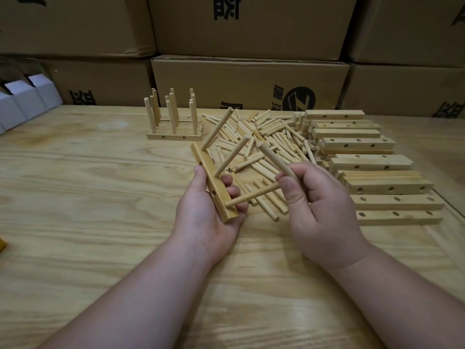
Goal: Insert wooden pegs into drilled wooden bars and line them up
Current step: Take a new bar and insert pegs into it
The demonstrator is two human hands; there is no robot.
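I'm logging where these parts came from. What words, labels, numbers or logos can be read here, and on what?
Cardboard boxes: large black printed characters, upside down and partly cut off; not readable.
Round black logo on the middle box: a mark, no legible text.
White boxes, bars, pegs, table: no text visible.

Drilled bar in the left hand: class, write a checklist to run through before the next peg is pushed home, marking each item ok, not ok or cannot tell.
1. Left hand grips the drilled bar firmly: ok.
2. Two pegs, far and middle, stand in the bar: ok.
3. Third peg has its tip at the near hole: ok; seated fully: cannot tell.
4. Right hand holds a spare peg as well: ok.
5. Loose pegs within reach on the table: ok.
6. Finished bars lined up at the back: ok.
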